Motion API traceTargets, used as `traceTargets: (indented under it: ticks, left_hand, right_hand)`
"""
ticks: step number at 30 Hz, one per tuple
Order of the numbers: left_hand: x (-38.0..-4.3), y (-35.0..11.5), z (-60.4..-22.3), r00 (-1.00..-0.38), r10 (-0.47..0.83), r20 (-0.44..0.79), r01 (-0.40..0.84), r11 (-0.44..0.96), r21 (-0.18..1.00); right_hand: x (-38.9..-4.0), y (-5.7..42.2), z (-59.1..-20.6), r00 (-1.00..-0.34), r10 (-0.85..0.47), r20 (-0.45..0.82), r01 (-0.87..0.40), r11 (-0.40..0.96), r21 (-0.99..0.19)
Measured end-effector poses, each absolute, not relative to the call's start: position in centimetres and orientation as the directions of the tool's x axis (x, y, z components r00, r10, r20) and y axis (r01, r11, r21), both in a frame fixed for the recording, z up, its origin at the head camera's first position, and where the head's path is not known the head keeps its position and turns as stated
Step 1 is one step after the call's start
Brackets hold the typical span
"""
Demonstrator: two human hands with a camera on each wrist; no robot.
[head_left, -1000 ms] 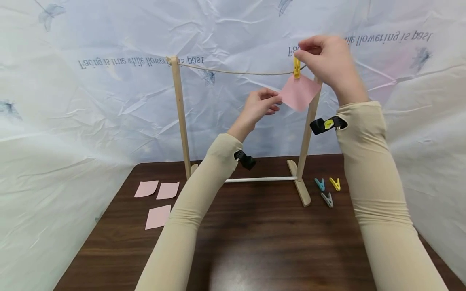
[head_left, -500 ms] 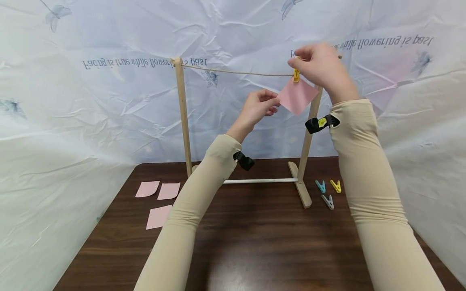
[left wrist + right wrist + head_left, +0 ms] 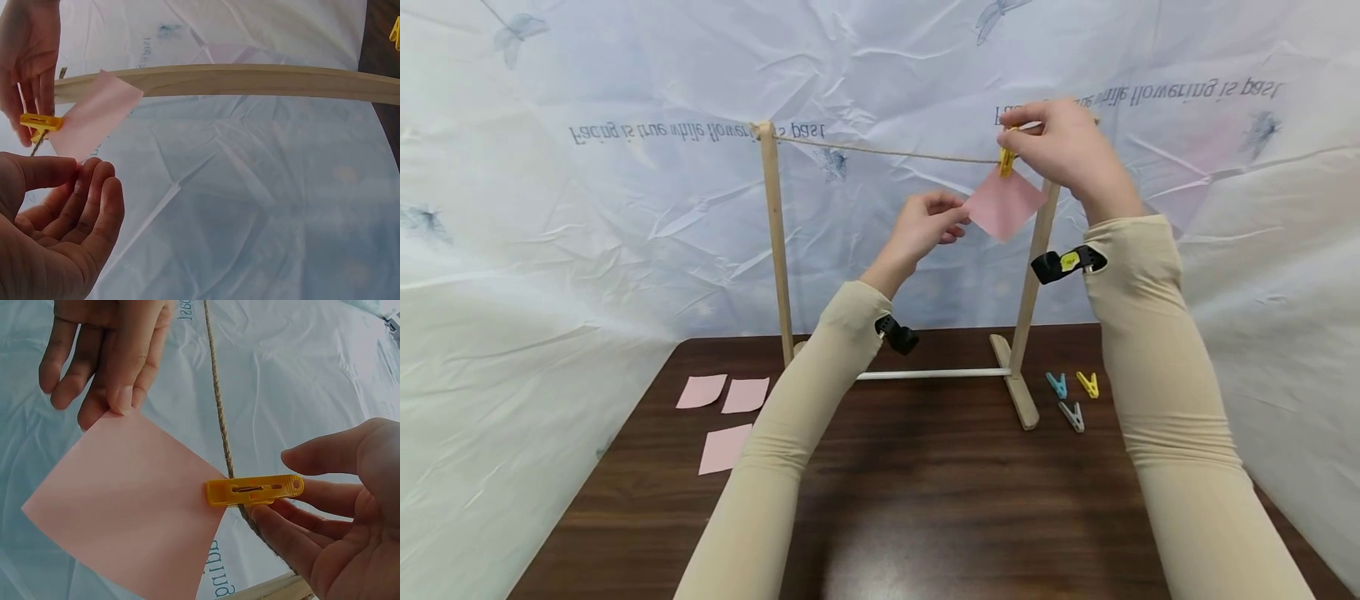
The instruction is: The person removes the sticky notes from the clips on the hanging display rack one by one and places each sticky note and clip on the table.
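Observation:
My left hand (image 3: 925,227) pinches the left corner of a pink sticky note (image 3: 1002,207) between thumb and fingertips. A yellow clothespin (image 3: 253,490) bites the note's top corner at the twine (image 3: 219,406). My right hand (image 3: 1067,150) is at the clothespin's upper end. In the right wrist view its thumb (image 3: 325,453) stands clear of the clothespin, while its other fingers extend behind it and appear to touch it. The note hangs like a diamond below the twine.
Three more pink sticky notes (image 3: 725,448) lie on the dark table (image 3: 910,500) at left. Blue (image 3: 1057,384), yellow (image 3: 1087,384) and grey (image 3: 1072,416) clothespins lie at right. A wooden frame (image 3: 777,242) holds the twine; a white bar (image 3: 932,374) joins its feet. Printed sheeting (image 3: 880,75) hangs behind.
My right hand has come down a little, its fingers now overlapping the clothespin's upper end, and the clothespin has turned slightly. My left hand keeps pinching the note's corner.

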State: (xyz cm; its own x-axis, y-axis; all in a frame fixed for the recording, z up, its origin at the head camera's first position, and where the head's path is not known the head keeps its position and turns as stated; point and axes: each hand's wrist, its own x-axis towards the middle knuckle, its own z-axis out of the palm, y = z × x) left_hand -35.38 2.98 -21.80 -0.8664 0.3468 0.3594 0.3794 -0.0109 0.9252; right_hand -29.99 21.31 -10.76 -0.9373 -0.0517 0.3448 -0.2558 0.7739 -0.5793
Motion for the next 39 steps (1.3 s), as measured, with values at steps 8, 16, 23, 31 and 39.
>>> traceTargets:
  ticks: [8, 16, 23, 31, 39]
  left_hand:
    - [-35.5, 3.0, -21.9, -0.873, 0.344, 0.346, 0.359, -0.03, 0.933]
    - [-35.4, 2.8, -21.8, -0.875, 0.334, 0.35, 0.367, -0.011, 0.93]
    - [-35.4, 2.8, -21.6, -0.877, 0.327, 0.352, 0.374, 0.004, 0.928]
    - [-35.3, 2.5, -21.6, -0.884, 0.307, 0.352, 0.376, 0.021, 0.926]
    - [-35.3, 2.1, -21.5, -0.88, 0.304, 0.365, 0.39, 0.025, 0.921]
  right_hand:
    - [-29.9, 21.5, -11.0, -0.922, -0.052, 0.383, -0.291, 0.747, -0.598]
    - [-30.4, 22.0, -11.6, -0.892, -0.049, 0.448, -0.357, 0.683, -0.637]
    - [-30.9, 21.9, -12.3, -0.842, 0.013, 0.54, -0.441, 0.561, -0.7]
    - [-31.2, 21.5, -12.5, -0.776, 0.101, 0.623, -0.541, 0.401, -0.739]
    - [-31.1, 21.2, -12.4, -0.729, 0.142, 0.67, -0.603, 0.331, -0.726]
